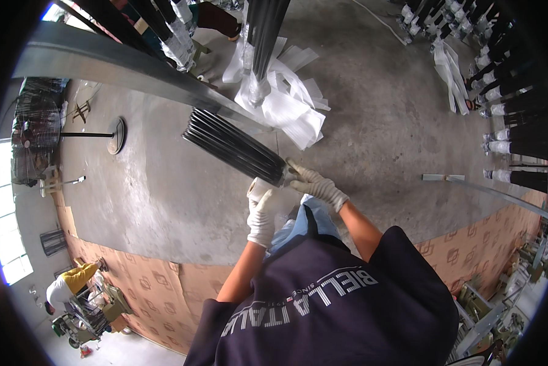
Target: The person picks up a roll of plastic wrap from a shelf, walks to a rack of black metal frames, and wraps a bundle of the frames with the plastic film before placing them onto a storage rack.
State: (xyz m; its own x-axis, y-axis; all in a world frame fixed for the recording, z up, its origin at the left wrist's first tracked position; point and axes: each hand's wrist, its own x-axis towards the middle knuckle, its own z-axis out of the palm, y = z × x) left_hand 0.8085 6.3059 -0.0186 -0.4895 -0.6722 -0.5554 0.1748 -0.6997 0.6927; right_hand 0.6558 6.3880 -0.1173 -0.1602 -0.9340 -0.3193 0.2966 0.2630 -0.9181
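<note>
A bundle of long black tubes (234, 146) slants in front of me, its near end toward my body. My left hand (261, 221), in a whitish knit glove, is closed around a roll of clear wrapping film (260, 189) just below that end. Film stretches from the roll toward my right hand. My right hand (318, 185), gloved alike, grips the near end of the bundle from the right, with fingers above and thumb below. The far end of the bundle lies by a grey metal beam (133, 76).
White foam sheets (298, 116) lie on the concrete floor beneath another upright wrapped bundle (263, 49). More wrapped black bundles (499, 110) stand along the right. A fan (36, 131) is at left; brown cardboard (146, 283) covers floor behind me. Another person (66, 290) bends at lower left.
</note>
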